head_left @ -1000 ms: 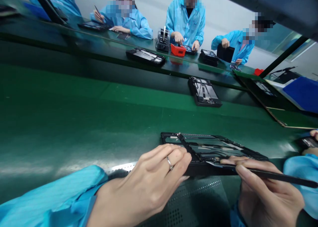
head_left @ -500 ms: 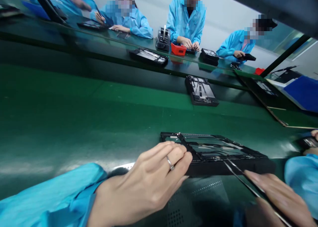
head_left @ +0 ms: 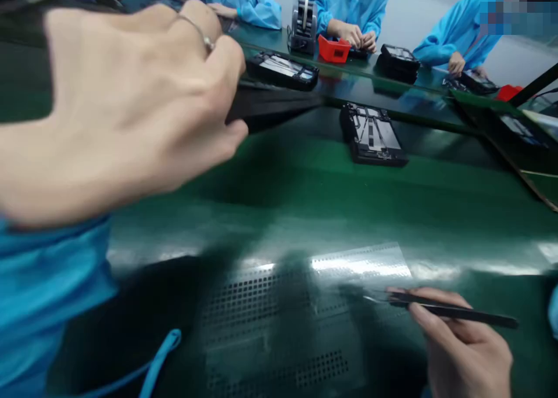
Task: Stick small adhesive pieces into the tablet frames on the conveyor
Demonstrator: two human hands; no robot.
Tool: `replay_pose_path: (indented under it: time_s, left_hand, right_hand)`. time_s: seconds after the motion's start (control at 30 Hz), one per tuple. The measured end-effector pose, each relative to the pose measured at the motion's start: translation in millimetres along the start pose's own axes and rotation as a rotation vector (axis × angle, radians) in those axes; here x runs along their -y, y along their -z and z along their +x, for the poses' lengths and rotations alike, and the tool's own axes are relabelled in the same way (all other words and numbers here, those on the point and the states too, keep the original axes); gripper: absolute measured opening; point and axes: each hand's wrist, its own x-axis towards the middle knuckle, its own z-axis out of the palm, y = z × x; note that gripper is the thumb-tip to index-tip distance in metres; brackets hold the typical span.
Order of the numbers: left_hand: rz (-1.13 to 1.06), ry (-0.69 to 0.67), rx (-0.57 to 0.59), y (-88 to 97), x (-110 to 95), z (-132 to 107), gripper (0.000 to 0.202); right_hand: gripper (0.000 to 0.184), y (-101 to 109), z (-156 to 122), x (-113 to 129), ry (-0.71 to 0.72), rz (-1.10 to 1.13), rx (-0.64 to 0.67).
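My left hand, blurred by motion and wearing a ring, is raised at the upper left. Its fingers are closed on a black opened electronic device, seen edge-on and largely hidden behind the hand. At the lower right, my right hand grips dark tweezers between thumb and fingers. Their tips point left, over clear perforated sheets with rows of small dark squares, lying on the green table. A blue cord hangs below my left sleeve.
A similar opened device lies on the green table ahead. On the far bench are another device, a dark dispenser, a red bin and a device stack. Several people in blue smocks work there.
My left hand has lifted the device off the table and carried it up and left. My right hand, with the tweezers, has drawn away from it over the perforated sheets. The view has shifted.
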Motion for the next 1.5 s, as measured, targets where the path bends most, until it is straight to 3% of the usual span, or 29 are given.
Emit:
replay_pose_path:
  time_s: [0.07, 0.17, 0.23, 0.33, 0.43, 0.57, 0.77, 0.9, 1.03, 1.5]
  left_hand:
    - [0.146, 0.056, 0.044, -15.2, 28, 10, 0.063]
    - [0.182, 0.059, 0.072, -55.0, 57, 28, 0.050]
    - [0.187, 0.151, 0.072, -86.8, 67, 38, 0.039]
    - [0.147, 0.231, 0.100, -127.2, 71, 43, 0.046]
    - [0.081, 0.209, 0.140, -145.2, 67, 34, 0.045]
    - [-0.001, 0.052, 0.130, -132.8, 39, 0, 0.039]
    - [-0.222, -0.474, 0.133, -92.1, -43, -81, 0.020]
    - [-0.331, -0.664, 0.114, -71.7, -73, -113, 0.028]
    - [-0.348, -0.665, 0.119, -61.8, -81, -119, 0.028]
    - [-0.349, -0.631, 0.090, -63.9, -104, -114, 0.033]
  right_hand:
    - [0.007, -34, -12, -2, -0.032, -0.006, 0.026]
    - [0.008, -68, -29, -4, -0.148, -0.040, 0.005]
    - [0.010, -76, -35, -3, -0.253, -0.061, -0.006]
    - [0.014, -77, -37, -2, -0.307, -0.127, 0.032]
    - [0.013, -76, -34, -3, -0.278, -0.168, 0.077]
    - [0.009, -75, -28, -14, -0.217, -0.158, 0.121]
    - [0.008, -66, -18, -26, -0.136, -0.179, 0.076]
    - [0.010, -60, -15, -29, -0.153, -0.163, 0.051]
    - [0.011, -54, -12, -32, -0.181, -0.115, 0.039]
    - [0.011, -42, 9, -30, -0.349, 0.057, 0.076]
